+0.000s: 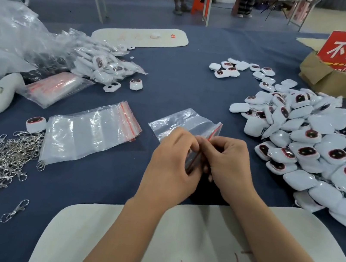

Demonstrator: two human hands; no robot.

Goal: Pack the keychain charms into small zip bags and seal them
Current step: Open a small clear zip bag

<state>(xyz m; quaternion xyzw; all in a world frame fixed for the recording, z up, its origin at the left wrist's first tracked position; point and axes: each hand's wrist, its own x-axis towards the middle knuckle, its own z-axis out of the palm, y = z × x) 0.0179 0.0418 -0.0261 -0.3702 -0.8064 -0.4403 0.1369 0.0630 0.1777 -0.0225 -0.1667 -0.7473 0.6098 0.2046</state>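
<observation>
My left hand (172, 160) and my right hand (230, 164) meet over the blue table, both pinching the red zip strip of a small clear zip bag (189, 122) that lies flat beyond my fingers. Whether a charm is inside is hidden by my hands. A big heap of white keychain charms with dark red faces (322, 154) lies to the right. A stack of empty zip bags (90, 131) lies to the left, with one loose charm (35, 124) beside it.
Metal clasps (11, 157) are piled at the left front. Packed bags and plastic wrap (101, 63) sit at the far left. A cardboard box with a red sign (343, 80) stands far right. A white mat (194, 247) lies under my forearms.
</observation>
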